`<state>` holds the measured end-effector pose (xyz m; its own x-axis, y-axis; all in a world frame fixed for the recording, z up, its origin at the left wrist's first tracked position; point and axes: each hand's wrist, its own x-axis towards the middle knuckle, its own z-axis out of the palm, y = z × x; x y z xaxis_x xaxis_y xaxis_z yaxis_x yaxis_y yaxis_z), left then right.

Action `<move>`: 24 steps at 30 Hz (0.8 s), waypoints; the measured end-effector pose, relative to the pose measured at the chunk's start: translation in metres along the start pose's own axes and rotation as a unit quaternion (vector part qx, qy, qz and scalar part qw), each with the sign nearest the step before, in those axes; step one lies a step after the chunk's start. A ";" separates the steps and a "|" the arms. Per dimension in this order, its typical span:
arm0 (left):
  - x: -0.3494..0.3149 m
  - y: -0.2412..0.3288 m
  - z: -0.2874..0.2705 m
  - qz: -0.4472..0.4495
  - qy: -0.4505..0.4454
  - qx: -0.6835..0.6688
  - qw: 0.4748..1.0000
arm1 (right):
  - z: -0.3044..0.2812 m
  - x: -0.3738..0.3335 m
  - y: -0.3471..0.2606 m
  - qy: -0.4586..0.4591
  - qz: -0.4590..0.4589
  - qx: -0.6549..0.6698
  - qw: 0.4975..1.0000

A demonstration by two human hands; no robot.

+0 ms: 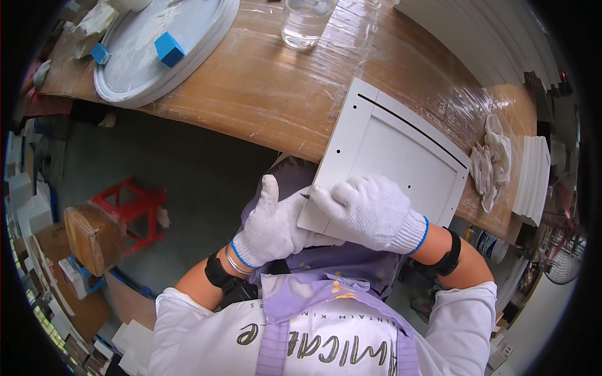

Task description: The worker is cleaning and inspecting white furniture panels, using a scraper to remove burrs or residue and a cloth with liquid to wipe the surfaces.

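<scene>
A white framed panel (401, 156) lies slanted across the table's near edge, its near corner jutting out toward me. It has a dark groove along one long side and several small dark holes. My left hand (273, 222), in a white knit glove, is at that corner, with its thumb raised and its fingers reaching under the edge. Over the same corner, my gloved right hand (370, 210) is closed, thumb and forefinger pinched together. A small dark pointed tip (305, 196) shows at the pinch; the rest of that piece is hidden in the glove.
On the film-covered table (251, 81) stand a round white tub lid (119, 97) with blue blocks (169, 50) and white powder, and a clear cup (304, 28). Crumpled gloves (492, 160) lie at right beside stacked white boards (533, 182). A red stool (132, 210) stands at left.
</scene>
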<state>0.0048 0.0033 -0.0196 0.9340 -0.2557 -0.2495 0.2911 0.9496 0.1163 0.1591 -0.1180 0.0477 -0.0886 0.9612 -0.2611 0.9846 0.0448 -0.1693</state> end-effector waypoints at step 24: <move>0.002 -0.010 0.001 0.063 -0.011 -0.048 0.997 | 0.002 -0.005 -0.028 -0.028 0.040 0.105 0.993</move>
<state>0.0041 -0.0067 -0.0201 0.9663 -0.1366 -0.2184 0.1512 0.9871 0.0517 0.1318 -0.1245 0.0522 -0.0259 0.9426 -0.3330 0.9358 -0.0943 -0.3398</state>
